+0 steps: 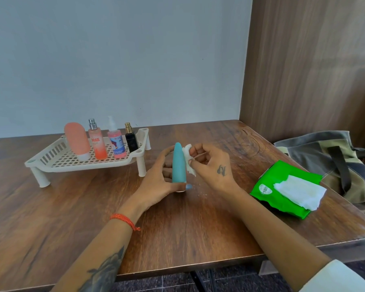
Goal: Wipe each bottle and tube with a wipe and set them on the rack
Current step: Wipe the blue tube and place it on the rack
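Teal tube: it stands cap-down and nearly upright in front of me, its long axis vertical, tapered end up, just right of the rack's near right leg.
Left hand: my fingers curl round the tube's lower body from the left, thumb across the front near the cap. I'm holding it firmly.
Right hand: my fingertips pinch a crumpled wipe and press it against the tube's right side, up near the top.
Key relation: the tube sits between my two hands, left of my right fingers, so the wipe has to run down along that vertical axis. My guess is the lower half, partly under my left fingers, needs a turn or regrip.
Rack: it lies left of the tube and beyond it, so my left hand is the nearer one for the placing.
On the rack: a peach tube, an orange spray bottle, a pink pump bottle and a small black bottle stand in a row; open grid remains to their left.
Progress: four are up and this looks like the last one.
Wipe pack: it's green, well right of the tube, with a fresh sheet poking out.
Bag: it slumps at the table's right edge, beyond the pack.
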Available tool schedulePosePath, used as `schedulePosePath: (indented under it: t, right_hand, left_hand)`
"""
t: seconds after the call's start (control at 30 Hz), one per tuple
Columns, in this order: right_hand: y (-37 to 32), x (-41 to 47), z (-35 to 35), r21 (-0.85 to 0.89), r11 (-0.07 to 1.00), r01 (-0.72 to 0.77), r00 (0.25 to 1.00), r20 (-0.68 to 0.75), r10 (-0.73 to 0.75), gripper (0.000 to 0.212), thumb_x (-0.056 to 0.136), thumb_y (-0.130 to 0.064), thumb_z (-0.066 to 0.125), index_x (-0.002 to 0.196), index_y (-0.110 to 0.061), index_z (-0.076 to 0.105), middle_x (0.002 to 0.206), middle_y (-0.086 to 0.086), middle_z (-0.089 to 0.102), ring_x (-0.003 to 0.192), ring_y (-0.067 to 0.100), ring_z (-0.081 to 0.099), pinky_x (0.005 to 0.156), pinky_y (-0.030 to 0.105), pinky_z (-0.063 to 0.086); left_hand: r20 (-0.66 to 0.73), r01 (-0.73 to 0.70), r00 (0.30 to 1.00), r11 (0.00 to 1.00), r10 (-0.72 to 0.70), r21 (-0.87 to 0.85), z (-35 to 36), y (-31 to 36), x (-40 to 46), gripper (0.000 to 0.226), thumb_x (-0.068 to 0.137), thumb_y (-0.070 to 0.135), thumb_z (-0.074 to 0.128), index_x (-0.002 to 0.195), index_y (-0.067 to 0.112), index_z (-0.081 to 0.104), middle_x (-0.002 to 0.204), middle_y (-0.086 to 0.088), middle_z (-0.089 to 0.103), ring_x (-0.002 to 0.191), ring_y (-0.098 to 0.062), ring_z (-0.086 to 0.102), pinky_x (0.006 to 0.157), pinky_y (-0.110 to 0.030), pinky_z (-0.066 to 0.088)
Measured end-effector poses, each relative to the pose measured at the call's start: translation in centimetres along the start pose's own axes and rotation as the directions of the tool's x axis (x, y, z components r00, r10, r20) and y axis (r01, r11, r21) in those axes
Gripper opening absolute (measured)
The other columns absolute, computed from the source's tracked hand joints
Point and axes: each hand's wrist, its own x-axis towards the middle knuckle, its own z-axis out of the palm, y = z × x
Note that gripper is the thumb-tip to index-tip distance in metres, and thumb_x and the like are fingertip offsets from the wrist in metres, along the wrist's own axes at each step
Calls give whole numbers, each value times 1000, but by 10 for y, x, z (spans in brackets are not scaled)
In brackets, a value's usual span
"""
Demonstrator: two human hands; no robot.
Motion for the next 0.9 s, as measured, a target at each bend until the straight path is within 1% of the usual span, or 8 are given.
schedulePosePath:
  t: [0.17, 0.27, 0.4, 0.47, 0.57, 0.67, 0.8, 0.9]
  right_hand:
    - [2, -4, 1, -58, 960, 273, 960, 84, -268, 17, 69, 1, 67, 72, -15, 72, 76, -15, 62, 65, -2, 59, 58, 6, 44]
    - [6, -3, 2, -152, 934, 322, 938, 184, -294, 19, 66, 1, 68, 68, -17, 74, 76, -12, 59, 66, 1, 56, 58, 8, 44]
    - [9, -3, 1, -211, 896, 391, 911, 225, -345, 16, 66, -1, 73, 66, -17, 74, 75, -3, 64, 68, 9, 60, 57, 21, 50]
    - [8, -4, -1, -261, 869, 420, 901, 235, -365, 12, 64, -3, 74, 64, -15, 73, 74, -1, 64, 67, 7, 58, 56, 14, 45]
    - [7, -4, -2, -326, 827, 458, 889, 181, -421, 7, 64, -6, 68, 63, -12, 70, 72, 1, 63, 64, 12, 59, 52, 15, 42]
    - [9, -5, 0, -243, 860, 448, 894, 124, -430, 12, 67, -5, 66, 71, -14, 73, 76, 0, 63, 66, 8, 57, 55, 18, 48]
    - [11, -4, 2, -169, 879, 446, 872, 304, -385, 15, 67, -4, 73, 74, -17, 77, 76, -6, 61, 67, 2, 52, 60, 11, 41]
    - [11, -3, 1, -202, 892, 404, 889, 319, -330, 14, 66, -5, 77, 72, -18, 77, 74, -11, 57, 65, 4, 52, 57, 15, 43]
  left_hand:
    - [-11, 15, 1000, 999, -15, -29, -2, 0, -1, 102, 61, 11, 85, 140, 38, 26, 100, 12, 61, 85, -4, 67, 75, -19, 54]
    - [6, 23, 1000, 999, -22, -41, -3, 0, -1, 107, 63, 8, 84, 144, 33, 21, 105, 12, 60, 83, 3, 65, 73, -16, 53]
    - [29, 25, 999, 998, -23, -52, -4, 2, -2, 107, 63, 5, 83, 145, 32, 19, 107, 11, 58, 81, 5, 65, 65, -11, 50]
    - [26, 29, 999, 998, -28, -53, -3, 2, -1, 107, 64, 4, 83, 145, 32, 19, 106, 13, 58, 81, 4, 65, 64, -9, 49]
    - [12, 39, 999, 998, -38, -50, -4, -1, 0, 109, 62, 8, 85, 145, 33, 19, 111, 7, 61, 89, -5, 67, 77, -20, 54]
    - [11, 43, 999, 998, -43, -51, -5, -2, 0, 108, 63, 6, 84, 145, 33, 19, 104, 9, 64, 89, -5, 68, 79, -23, 54]
    - [10, 53, 999, 997, -52, -49, -5, -1, 0, 108, 65, 5, 82, 146, 34, 17, 110, 10, 57, 88, -1, 65, 67, -12, 50]
    - [30, 52, 998, 996, -50, -71, -5, -1, 0, 105, 66, 1, 80, 145, 31, 19, 110, 4, 59, 84, 0, 67, 68, -13, 52]
